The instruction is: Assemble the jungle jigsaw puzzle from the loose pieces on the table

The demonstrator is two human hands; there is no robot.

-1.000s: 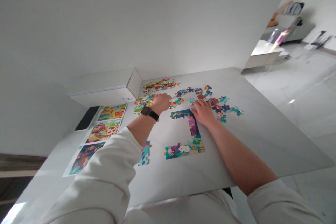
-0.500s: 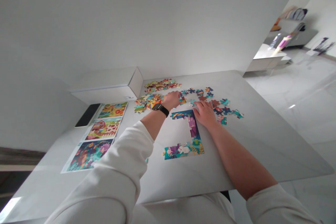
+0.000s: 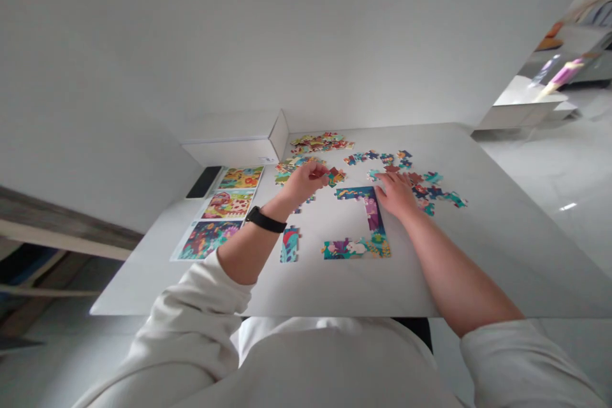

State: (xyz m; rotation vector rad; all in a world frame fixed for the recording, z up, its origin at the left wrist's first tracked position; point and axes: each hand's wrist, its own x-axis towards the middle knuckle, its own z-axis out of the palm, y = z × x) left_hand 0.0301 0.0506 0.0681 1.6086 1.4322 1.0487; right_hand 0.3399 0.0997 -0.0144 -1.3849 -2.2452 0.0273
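My left hand (image 3: 306, 182), with a black watch band on its wrist, is curled with its fingertips drawn together at a small multicoloured puzzle piece (image 3: 336, 176). The fingers partly hide their grip. My right hand (image 3: 398, 193) lies palm down with fingers stretched out, its fingertips by a light teal puzzle piece (image 3: 373, 174) and brown ones. Between the hands and nearer to me is a joined puzzle border (image 3: 377, 229) on three sides, its left side open. A separate joined section (image 3: 289, 245), red and blue, lies left of it.
Dark and teal loose pieces (image 3: 436, 192) spread around my right hand. Yellow-red pieces (image 3: 322, 142) are heaped at the back, by a white box (image 3: 229, 152). A picture sheet (image 3: 194, 223) and black phone (image 3: 204, 182) lie left. A wall bounds the table (image 3: 468, 204) behind.
My left hand has drawn back to the left across the table, with a piece at its fingertips. My right hand stays by the same pieces. The head view has shifted, uncovering the red-and-blue section.
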